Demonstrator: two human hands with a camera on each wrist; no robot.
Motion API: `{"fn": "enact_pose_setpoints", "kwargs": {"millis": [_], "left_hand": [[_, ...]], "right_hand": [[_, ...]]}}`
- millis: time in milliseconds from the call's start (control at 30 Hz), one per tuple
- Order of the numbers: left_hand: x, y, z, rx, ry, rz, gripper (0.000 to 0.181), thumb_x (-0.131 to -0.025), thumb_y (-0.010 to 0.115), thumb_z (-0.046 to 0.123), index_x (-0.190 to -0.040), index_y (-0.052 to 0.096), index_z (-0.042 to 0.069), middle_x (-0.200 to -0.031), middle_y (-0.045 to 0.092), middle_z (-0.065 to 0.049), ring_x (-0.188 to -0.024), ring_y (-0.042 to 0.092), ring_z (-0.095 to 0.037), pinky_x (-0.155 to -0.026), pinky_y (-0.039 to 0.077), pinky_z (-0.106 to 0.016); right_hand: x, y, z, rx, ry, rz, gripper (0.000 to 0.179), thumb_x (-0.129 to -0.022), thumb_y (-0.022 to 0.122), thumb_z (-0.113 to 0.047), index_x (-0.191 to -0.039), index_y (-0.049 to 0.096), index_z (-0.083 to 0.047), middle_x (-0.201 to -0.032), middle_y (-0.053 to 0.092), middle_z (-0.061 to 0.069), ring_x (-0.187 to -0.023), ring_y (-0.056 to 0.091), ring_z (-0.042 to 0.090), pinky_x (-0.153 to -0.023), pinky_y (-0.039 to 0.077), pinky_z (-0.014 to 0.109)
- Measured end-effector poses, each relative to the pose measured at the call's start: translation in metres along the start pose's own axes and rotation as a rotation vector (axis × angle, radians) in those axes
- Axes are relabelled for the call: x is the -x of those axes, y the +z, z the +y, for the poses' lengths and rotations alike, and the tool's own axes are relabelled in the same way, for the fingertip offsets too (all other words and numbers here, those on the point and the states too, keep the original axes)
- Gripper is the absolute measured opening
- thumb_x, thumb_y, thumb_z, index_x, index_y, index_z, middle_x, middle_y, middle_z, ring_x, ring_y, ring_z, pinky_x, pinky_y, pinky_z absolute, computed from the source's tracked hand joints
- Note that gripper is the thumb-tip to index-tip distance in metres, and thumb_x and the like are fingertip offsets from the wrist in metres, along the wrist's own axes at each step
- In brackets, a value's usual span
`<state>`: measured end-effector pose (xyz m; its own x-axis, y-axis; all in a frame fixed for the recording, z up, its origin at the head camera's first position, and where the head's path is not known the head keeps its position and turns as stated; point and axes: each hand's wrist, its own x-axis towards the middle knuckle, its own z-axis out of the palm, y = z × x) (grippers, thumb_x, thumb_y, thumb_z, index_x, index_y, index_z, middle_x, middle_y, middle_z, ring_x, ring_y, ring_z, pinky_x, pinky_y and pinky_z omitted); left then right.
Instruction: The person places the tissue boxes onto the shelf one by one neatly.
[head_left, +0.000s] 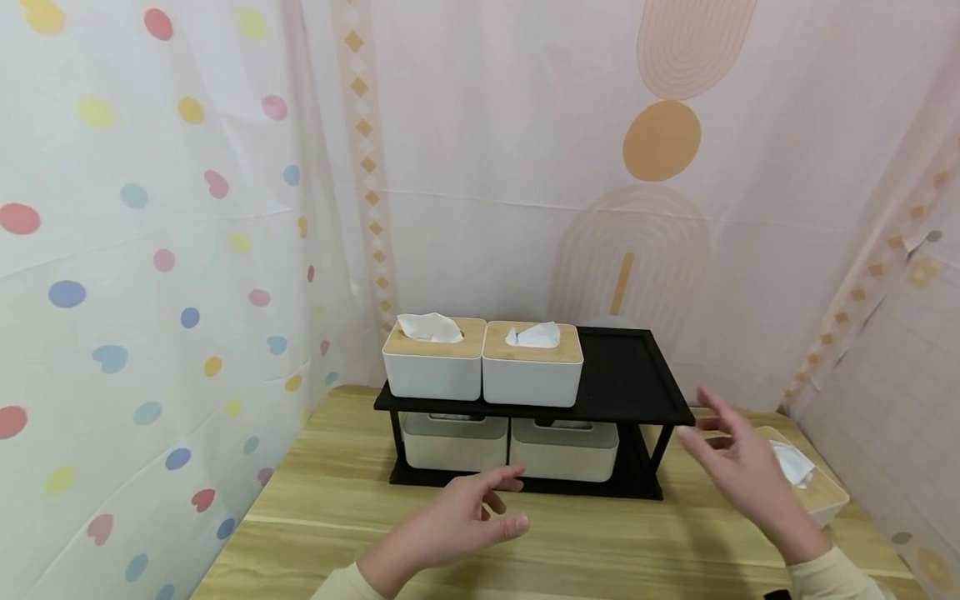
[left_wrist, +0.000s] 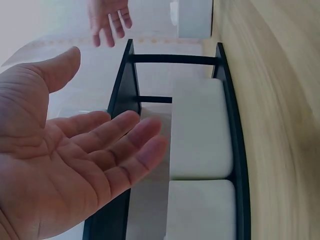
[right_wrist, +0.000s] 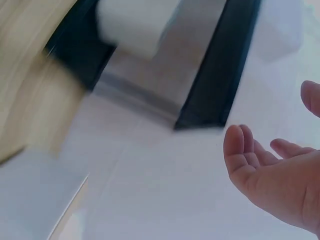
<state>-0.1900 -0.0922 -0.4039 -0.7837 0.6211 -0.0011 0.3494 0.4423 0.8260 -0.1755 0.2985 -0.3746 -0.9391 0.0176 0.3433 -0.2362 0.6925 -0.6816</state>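
A black two-tier rack stands on the wooden table. Two white tissue boxes with bamboo lids, one left and one right, sit side by side on its top shelf, tissue poking out of each. On the lower shelf are two more tissue boxes, the left and the right. My left hand hovers before the rack, palm facing inward, fingers loosely bent and holding nothing. Beyond the rack's right front corner is my right hand, also empty, its thumb and fingers spread apart.
Another tissue box rests on the table at the right, partly behind my right hand. The wooden table extends in front of the rack. A dotted curtain hangs at the left, and a patterned pale curtain hangs behind.
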Motion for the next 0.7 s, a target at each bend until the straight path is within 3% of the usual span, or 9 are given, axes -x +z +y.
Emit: {"fn": "enact_pose_setpoints", "kwargs": {"millis": [33, 100, 167, 267, 367, 500, 600, 700], "left_hand": [[0.001, 0.001, 0.000, 0.006, -0.003, -0.012, 0.064, -0.103, 0.072, 0.044, -0.157, 0.053, 0.015, -0.145, 0.068, -0.005, -0.107, 0.065, -0.010, -0.083, 0.055, -0.025], [0.002, 0.003, -0.001, 0.010, -0.006, -0.030, 0.062, -0.103, 0.072, 0.044, -0.157, 0.053, 0.017, -0.144, 0.068, -0.003, -0.104, 0.063, -0.004, -0.081, 0.055, -0.024], [0.003, 0.005, -0.002, 0.001, -0.008, -0.040, 0.061, -0.103, 0.072, 0.044, -0.155, 0.055, 0.018, -0.142, 0.069, -0.002, -0.102, 0.063, -0.003, -0.080, 0.055, -0.023], [0.004, 0.010, -0.005, -0.003, -0.015, -0.050, 0.060, -0.102, 0.073, 0.043, -0.153, 0.057, 0.016, -0.140, 0.070, -0.002, -0.100, 0.062, -0.001, -0.081, 0.054, -0.023], [0.004, 0.015, -0.008, 0.006, -0.021, -0.065, 0.060, -0.101, 0.075, 0.041, -0.152, 0.059, 0.014, -0.138, 0.071, -0.002, -0.098, 0.063, 0.000, -0.082, 0.053, -0.023], [0.003, 0.019, -0.010, 0.010, -0.024, -0.080, 0.059, -0.101, 0.075, 0.040, -0.151, 0.060, 0.013, -0.137, 0.072, -0.003, -0.097, 0.063, 0.001, -0.082, 0.053, -0.022], [0.003, 0.021, -0.011, 0.019, -0.019, -0.083, 0.058, -0.102, 0.075, 0.039, -0.151, 0.060, 0.012, -0.137, 0.072, -0.004, -0.097, 0.063, 0.001, -0.083, 0.054, -0.022], [0.003, 0.022, -0.011, 0.023, -0.008, -0.083, 0.059, -0.102, 0.075, 0.039, -0.151, 0.059, 0.011, -0.137, 0.072, -0.006, -0.097, 0.064, 0.002, -0.084, 0.054, -0.021]], "right_hand": [[-0.001, -0.007, 0.009, 0.039, 0.012, 0.018, 0.076, -0.109, 0.064, -0.035, -0.167, 0.029, -0.001, -0.160, 0.049, 0.029, -0.116, 0.070, 0.030, -0.077, 0.054, 0.019], [-0.002, -0.020, 0.029, 0.121, 0.038, 0.056, 0.080, -0.109, 0.063, -0.038, -0.166, 0.027, 0.004, -0.157, 0.047, 0.036, -0.118, 0.064, 0.056, -0.081, 0.060, 0.034], [-0.004, -0.032, 0.055, 0.197, 0.082, 0.089, 0.086, -0.108, 0.063, -0.041, -0.165, 0.023, 0.010, -0.154, 0.044, 0.044, -0.122, 0.058, 0.063, -0.090, 0.060, 0.053], [-0.002, -0.049, 0.093, 0.287, 0.206, 0.081, 0.100, -0.106, 0.060, -0.052, -0.162, 0.014, 0.018, -0.154, 0.032, 0.052, -0.132, 0.040, 0.072, -0.102, 0.040, 0.079], [0.007, -0.063, 0.124, 0.351, 0.342, 0.016, 0.116, -0.103, 0.059, -0.063, -0.158, 0.006, 0.024, -0.153, 0.022, 0.057, -0.135, 0.028, 0.075, -0.106, 0.032, 0.083], [0.018, -0.070, 0.147, 0.366, 0.420, -0.126, 0.130, -0.099, 0.060, -0.069, -0.153, -0.004, 0.030, -0.149, 0.013, 0.062, -0.134, 0.024, 0.078, -0.106, 0.032, 0.085], [0.022, -0.069, 0.154, 0.337, 0.401, -0.211, 0.130, -0.099, 0.063, -0.067, -0.151, -0.003, 0.033, -0.147, 0.016, 0.064, -0.132, 0.029, 0.079, -0.105, 0.038, 0.083], [0.024, -0.065, 0.157, 0.332, 0.352, -0.225, 0.127, -0.098, 0.069, -0.061, -0.150, 0.003, 0.034, -0.144, 0.024, 0.064, -0.128, 0.037, 0.079, -0.101, 0.044, 0.080]]}}
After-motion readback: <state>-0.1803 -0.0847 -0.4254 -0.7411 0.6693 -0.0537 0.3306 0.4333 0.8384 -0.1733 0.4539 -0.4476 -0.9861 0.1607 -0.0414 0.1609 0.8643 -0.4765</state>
